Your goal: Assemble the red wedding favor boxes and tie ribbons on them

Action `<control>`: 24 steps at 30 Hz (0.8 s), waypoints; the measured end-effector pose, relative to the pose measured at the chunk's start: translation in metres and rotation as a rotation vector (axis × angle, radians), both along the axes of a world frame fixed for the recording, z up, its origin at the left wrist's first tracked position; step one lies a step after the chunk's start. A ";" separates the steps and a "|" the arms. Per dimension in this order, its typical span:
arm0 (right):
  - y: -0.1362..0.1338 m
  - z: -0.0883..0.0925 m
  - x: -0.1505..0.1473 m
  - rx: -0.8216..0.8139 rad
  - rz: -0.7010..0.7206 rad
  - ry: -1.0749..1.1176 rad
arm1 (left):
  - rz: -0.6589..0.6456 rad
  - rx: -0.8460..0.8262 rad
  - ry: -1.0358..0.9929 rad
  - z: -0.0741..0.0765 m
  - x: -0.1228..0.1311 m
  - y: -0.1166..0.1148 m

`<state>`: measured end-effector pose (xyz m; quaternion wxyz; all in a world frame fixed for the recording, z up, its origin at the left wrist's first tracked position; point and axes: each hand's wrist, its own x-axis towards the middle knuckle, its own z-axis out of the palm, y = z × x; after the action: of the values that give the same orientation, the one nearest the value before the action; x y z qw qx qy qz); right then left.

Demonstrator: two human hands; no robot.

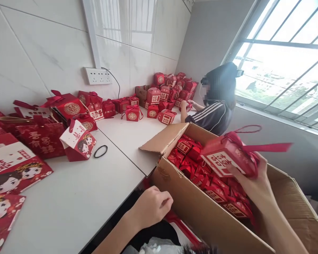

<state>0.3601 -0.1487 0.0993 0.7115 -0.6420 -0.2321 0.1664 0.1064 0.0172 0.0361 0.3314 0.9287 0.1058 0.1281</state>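
My right hand [257, 183] is closed around a red candy gift box [225, 158] with a ribbon and a twisted cord loop. It holds the box tilted above a large open cardboard box [198, 197]. Inside the carton lie several similar red gift boxes [214, 194], packed close together. My left hand [155, 204] is curled into a loose fist beside the carton's near wall, close to the table edge, and nothing shows in its fingers.
A white table [76, 187] carries a black ring [100, 151] and red gift bags [42, 137] at left. More gift boxes are piled [169, 91] by the wall. A co-worker [214, 106] handles a small red item there. A carton flap [164, 139] sticks out over the table.
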 end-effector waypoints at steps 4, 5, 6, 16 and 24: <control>-0.023 -0.017 0.077 -0.451 -0.343 -0.629 | -0.089 0.003 0.087 0.001 0.009 -0.004; -0.024 -0.026 0.093 -0.530 -0.337 -0.666 | -0.103 0.006 0.107 0.001 0.011 -0.005; -0.024 -0.037 0.106 -0.582 -0.320 -0.644 | -0.110 0.011 0.124 0.001 0.012 -0.006; 0.023 -0.111 0.126 -0.573 -0.357 -0.171 | -0.031 0.023 0.047 -0.019 0.005 -0.008; 0.031 -0.043 0.030 0.009 -0.082 0.554 | -0.016 0.347 -0.468 0.025 0.062 -0.006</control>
<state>0.3897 -0.1181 0.0563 0.7568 -0.5778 -0.0032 0.3056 0.1681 0.0109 0.0607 0.1843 0.9175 -0.0046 0.3525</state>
